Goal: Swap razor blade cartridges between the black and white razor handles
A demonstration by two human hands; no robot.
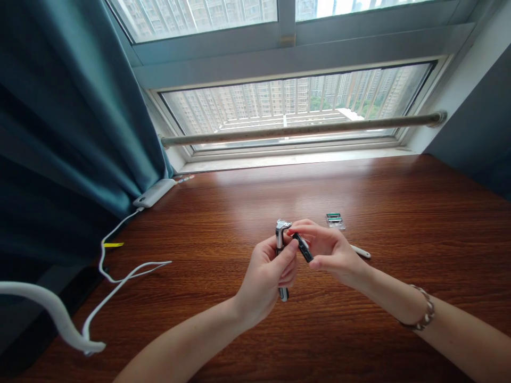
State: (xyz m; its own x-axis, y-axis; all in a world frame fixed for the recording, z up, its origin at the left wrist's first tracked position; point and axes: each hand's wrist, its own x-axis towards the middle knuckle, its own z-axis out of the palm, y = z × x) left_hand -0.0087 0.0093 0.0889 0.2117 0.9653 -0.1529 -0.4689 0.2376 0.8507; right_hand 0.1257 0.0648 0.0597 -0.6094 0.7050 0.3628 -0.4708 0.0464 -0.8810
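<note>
My left hand [271,271] is closed around a silver and black razor handle [283,293], held upright with its metal head end at the top. Between thumb and fingers, my right hand [333,250] pinches a small black bar that looks like a razor blade cartridge [304,249]. The cartridge is tilted, just to the right of the handle, and my left thumb tip is close to it or touching; I cannot tell which. Behind my right hand lies a clear blade pack [335,221] with green-edged cartridges. A white handle-like stick [361,251] is partly hidden by that hand.
The brown wooden table [211,213] reaches to a window with a metal rail [303,129]. At the left are a white power strip or adapter [155,193], a looping white cable [115,281], a thick white curved tube [48,308], a yellow strip [114,244] and a blue curtain [88,106].
</note>
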